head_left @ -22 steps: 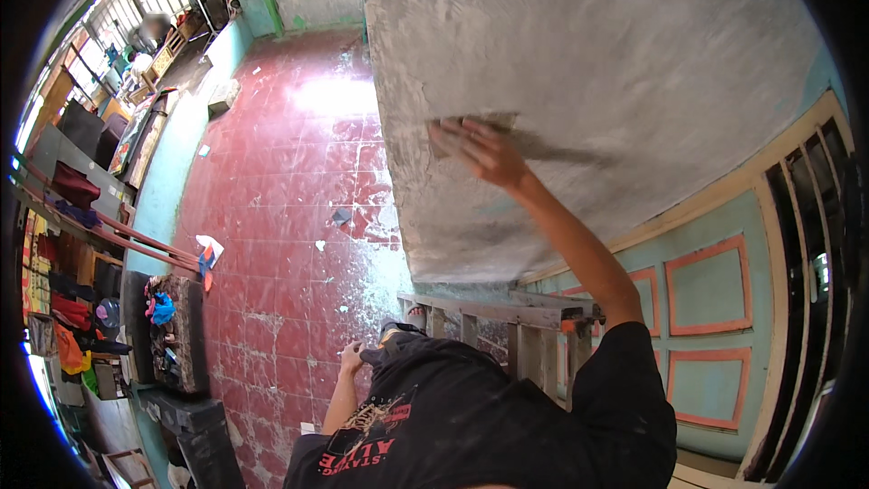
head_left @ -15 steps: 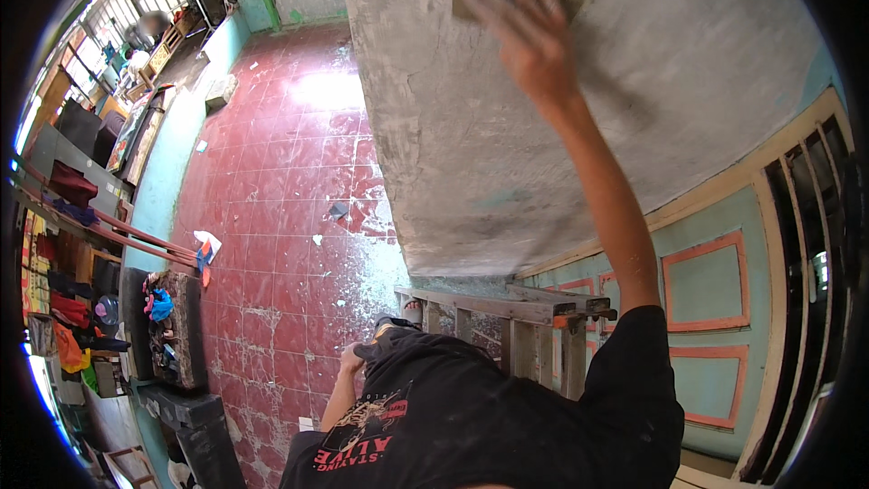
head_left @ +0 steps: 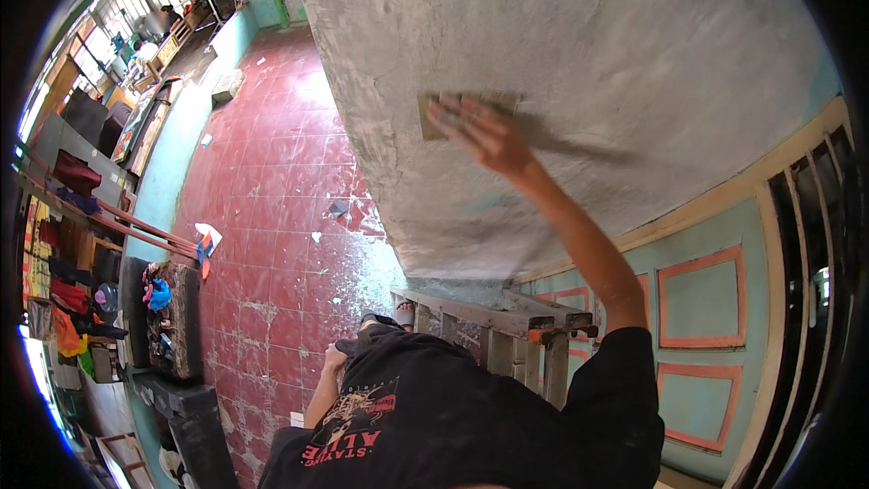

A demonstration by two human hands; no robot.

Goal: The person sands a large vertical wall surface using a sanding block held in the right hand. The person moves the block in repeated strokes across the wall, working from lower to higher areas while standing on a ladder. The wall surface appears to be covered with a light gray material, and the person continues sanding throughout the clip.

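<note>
Your right hand (head_left: 480, 134) is up on the wall, laid over an olive-brown rectangular pad (head_left: 425, 118) that sits flat between your fingers and the grey plaster wall (head_left: 588, 45). The pad's corner pokes out past your fingertips on the left, and a bit of its upper edge shows to the right of them. Fingers look stretched out across it, but they're blurry and your thumb's hidden, so I can't tell if you're actually gripping it. A dark shadow trails off to the right of your hand.

Your left hand (head_left: 335, 359) is down low by the dark fabric at your leg, well away from the pad. Too small to say if those fingers are curled or loose.

Texture-wise, the plaster is blotchy and uneven, with rough patches along its left edge. Below it there's a worn wooden ladder (head_left: 466, 310), right beside a pale green door (head_left: 701, 299) with orange-trimmed rectangular panels. The floor (head_left: 272, 244) is red square tile, scuffed and flecked with white.
</note>
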